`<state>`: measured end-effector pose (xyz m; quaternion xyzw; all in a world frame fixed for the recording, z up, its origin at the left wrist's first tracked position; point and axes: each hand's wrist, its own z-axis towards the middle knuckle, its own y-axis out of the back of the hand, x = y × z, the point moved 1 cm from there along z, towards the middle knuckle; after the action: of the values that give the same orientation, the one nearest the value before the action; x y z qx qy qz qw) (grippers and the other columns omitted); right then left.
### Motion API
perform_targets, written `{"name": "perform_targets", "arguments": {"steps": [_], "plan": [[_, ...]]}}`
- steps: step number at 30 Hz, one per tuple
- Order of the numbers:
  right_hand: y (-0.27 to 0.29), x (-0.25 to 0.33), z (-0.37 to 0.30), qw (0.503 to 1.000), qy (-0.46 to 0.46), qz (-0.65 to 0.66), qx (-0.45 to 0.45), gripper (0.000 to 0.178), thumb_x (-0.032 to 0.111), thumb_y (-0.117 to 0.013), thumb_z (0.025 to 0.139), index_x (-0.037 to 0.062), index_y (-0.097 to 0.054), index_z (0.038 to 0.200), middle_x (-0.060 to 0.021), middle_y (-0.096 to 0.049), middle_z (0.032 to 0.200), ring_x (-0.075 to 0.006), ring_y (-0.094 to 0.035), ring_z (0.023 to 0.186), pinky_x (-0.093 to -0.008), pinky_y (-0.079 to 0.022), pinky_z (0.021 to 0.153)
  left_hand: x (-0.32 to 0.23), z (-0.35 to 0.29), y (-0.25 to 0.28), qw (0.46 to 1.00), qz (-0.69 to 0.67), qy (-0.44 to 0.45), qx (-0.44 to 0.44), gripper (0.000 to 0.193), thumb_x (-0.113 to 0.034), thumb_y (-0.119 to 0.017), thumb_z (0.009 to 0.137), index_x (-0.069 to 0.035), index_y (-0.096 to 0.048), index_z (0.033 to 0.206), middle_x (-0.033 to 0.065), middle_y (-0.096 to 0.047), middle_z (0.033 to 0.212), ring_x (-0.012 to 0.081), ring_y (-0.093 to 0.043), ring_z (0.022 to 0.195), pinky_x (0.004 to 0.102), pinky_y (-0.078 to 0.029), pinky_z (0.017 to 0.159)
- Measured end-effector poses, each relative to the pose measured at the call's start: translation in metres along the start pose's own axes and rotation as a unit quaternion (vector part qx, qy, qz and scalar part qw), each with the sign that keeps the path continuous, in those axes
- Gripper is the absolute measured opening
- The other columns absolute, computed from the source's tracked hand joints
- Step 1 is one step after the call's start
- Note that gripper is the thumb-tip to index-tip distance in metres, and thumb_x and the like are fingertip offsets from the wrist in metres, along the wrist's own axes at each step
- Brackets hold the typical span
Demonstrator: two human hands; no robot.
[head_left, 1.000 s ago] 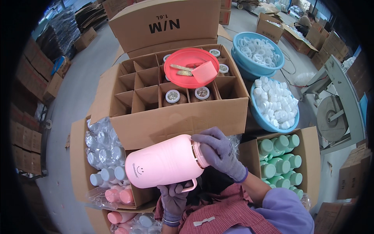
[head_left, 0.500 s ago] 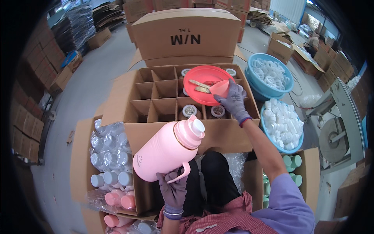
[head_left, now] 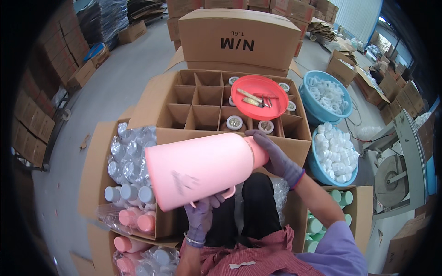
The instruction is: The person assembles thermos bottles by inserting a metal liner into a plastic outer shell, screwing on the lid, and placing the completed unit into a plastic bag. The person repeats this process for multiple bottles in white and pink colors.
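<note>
A large pink jug [head_left: 198, 166] lies on its side in front of me, base toward the camera. My left hand [head_left: 201, 216], in a purple glove, grips its handle from below. My right hand [head_left: 275, 156], also gloved, closes over the jug's neck end at the right. Just beyond stands an open cardboard box with dividers [head_left: 193, 103]; a few of its cells hold capped jugs. A red dish [head_left: 259, 96] with small tools rests on top of that box.
Two blue basins of white caps [head_left: 329, 94] [head_left: 335, 156] sit at the right. A box of green jugs [head_left: 322, 221] is at lower right, a box of wrapped pink and blue jugs [head_left: 131, 184] at the left. A closed carton [head_left: 239, 39] stands behind.
My right hand came back from the red dish to the jug's neck. The jug tipped from slanted upright to lying sideways, base toward me.
</note>
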<state>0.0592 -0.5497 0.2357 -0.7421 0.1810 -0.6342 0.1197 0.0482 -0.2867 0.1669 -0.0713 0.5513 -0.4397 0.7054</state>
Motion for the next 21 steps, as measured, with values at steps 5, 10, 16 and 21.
{"name": "perform_targets", "arguments": {"steps": [5, 10, 16, 21], "plan": [[0.029, -0.010, 0.034, 0.984, -0.126, 0.079, 0.094, 0.056, 0.051, -0.056, 0.098, 0.0091, -0.055, 0.134, -0.0110, -0.065, 0.125, -0.0216, -0.062, 0.115, -0.0399, -0.048, 0.104, 0.010, -0.045, 0.048, 0.963, 0.079, 0.243, 0.087, 0.043, -0.025, -0.045, 0.107, -0.002, -0.045, 0.144, 0.0064, -0.053, 0.139, 0.0143, -0.056, 0.117, 0.0271, -0.047, 0.099], [0.005, -0.009, 0.028, 0.983, -0.122, -0.005, 0.134, 0.066, 0.053, -0.048, 0.101, 0.0009, -0.048, 0.142, -0.0127, -0.060, 0.134, -0.0225, -0.061, 0.118, -0.0391, -0.047, 0.105, 0.037, -0.051, 0.026, 0.959, 0.136, 0.213, 0.128, 0.050, -0.027, -0.045, 0.108, -0.004, -0.035, 0.152, 0.0061, -0.053, 0.137, 0.0124, -0.056, 0.115, 0.0222, -0.045, 0.100], [0.004, -0.020, 0.023, 0.976, 0.219, 0.002, 0.002, 0.089, 0.058, -0.065, 0.088, 0.0053, -0.033, 0.153, -0.0148, -0.044, 0.150, -0.0274, -0.046, 0.136, -0.0431, -0.036, 0.114, 0.009, -0.037, -0.031, 0.899, -0.403, 0.165, -0.053, 0.037, -0.018, -0.046, 0.106, -0.004, -0.041, 0.140, 0.0095, -0.050, 0.136, 0.0196, -0.056, 0.125, 0.0454, -0.050, 0.104], [-0.011, 0.011, 0.027, 0.953, 0.230, -0.188, 0.064, 0.079, 0.053, -0.057, 0.096, 0.0024, -0.034, 0.152, -0.0136, -0.046, 0.149, -0.0233, -0.045, 0.135, -0.0390, -0.034, 0.115, -0.013, -0.016, -0.058, 0.918, -0.372, 0.083, -0.109, 0.024, -0.013, -0.048, 0.104, -0.006, -0.056, 0.125, 0.0036, -0.066, 0.116, 0.0168, -0.062, 0.116, 0.0515, -0.048, 0.106]]}}
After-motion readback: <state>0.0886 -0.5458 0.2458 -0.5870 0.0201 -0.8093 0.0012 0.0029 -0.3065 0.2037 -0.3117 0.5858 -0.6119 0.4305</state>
